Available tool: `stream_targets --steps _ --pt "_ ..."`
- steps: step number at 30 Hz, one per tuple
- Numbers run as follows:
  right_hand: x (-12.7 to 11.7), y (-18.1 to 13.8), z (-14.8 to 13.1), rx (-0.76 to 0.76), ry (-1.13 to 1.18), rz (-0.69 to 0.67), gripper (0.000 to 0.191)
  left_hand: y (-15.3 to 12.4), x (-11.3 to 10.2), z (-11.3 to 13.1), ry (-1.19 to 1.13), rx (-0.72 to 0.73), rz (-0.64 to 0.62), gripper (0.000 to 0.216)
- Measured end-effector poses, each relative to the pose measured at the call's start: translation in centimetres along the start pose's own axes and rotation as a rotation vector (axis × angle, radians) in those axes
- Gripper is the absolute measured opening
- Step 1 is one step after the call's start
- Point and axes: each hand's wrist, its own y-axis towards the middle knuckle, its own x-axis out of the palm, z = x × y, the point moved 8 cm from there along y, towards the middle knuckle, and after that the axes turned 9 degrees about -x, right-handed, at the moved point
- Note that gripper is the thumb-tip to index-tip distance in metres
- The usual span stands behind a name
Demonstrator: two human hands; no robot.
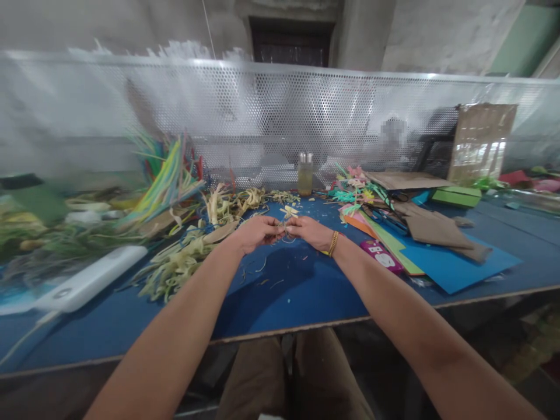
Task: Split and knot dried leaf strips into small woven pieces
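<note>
Over the middle of the blue table [271, 309], my left hand [261, 233] and my right hand [310, 231] meet with fingertips close together. Both are closed in a pinch on thin, greenish-brown plant-like strands [286, 231], small and partly hidden by the fingers. A gold-coloured bracelet [333, 243] circles my right wrist. Just beyond the fingers lie pale yellow scraps [289, 210]. Left of my left hand spreads a pile of dried, husk-like pale bundles [175, 271]. Small loose fibres are scattered on the table below my hands.
A white corded device [94, 280] lies at left, near colourful strips [164, 181]. A glass bottle [305, 175] stands behind the hands. To the right are blue paper [464, 271], brown paper pieces [433, 224] and a purple packet [380, 256]. A perforated metal panel [289, 111] borders the back.
</note>
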Motion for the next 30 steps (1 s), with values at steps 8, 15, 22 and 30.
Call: stream_targets --steps 8,15,22,30 --pt "1.2 -1.2 -0.3 0.156 0.634 -0.088 0.026 -0.7 0.9 -0.1 -0.265 -0.089 -0.266 0.019" --pt "0.6 -1.3 -0.3 0.169 0.562 -0.051 0.023 -0.9 0.9 0.2 -0.208 -0.064 -0.245 0.017" --pt "0.3 -0.9 0.6 0.178 0.38 0.044 0.017 0.0 0.1 0.2 -0.02 0.033 -0.017 0.026" --pt "-0.7 -0.7 1.0 0.19 0.368 0.138 0.021 0.3 -0.2 0.3 -0.036 0.071 -0.012 0.025"
